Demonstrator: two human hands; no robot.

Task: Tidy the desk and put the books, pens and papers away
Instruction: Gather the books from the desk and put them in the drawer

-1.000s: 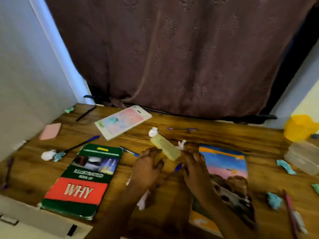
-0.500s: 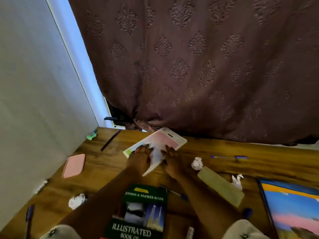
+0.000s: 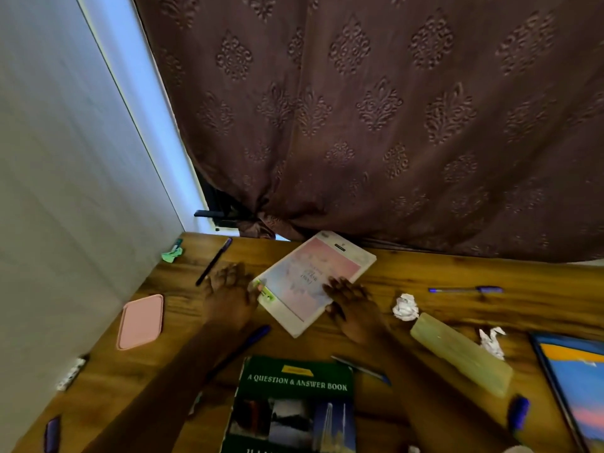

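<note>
Two hands: fingers extended, nothing grasped.
Left hand [image 3: 228, 297]: flat beside pink-and-white rectangular notebook [image 3: 313, 279], at wooden desk [image 3: 539, 308] rear.
Right hand [image 3: 351, 308]: fingertips on notebook.
Books [image 3: 294, 397]: three.
White paper balls [image 3: 405, 307]: two.

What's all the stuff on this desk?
Pink-and-white paperback book: one, back middle.
Green hardcover book: one, front middle.
Blue-and-orange picture book: one, right edge.
Pale yellow long case: one, right of middle.
Crumpled white paper balls: two, beside case.
Green paper scrap: one, back left corner.
Pink flat plastic lid: one, left side.
Thin pens: at least five, blue or dark, scattered.
Brown patterned curtain: one, behind.
Left hand: one, beside the pink book.
Right hand: one, resting on the pink book.
</note>
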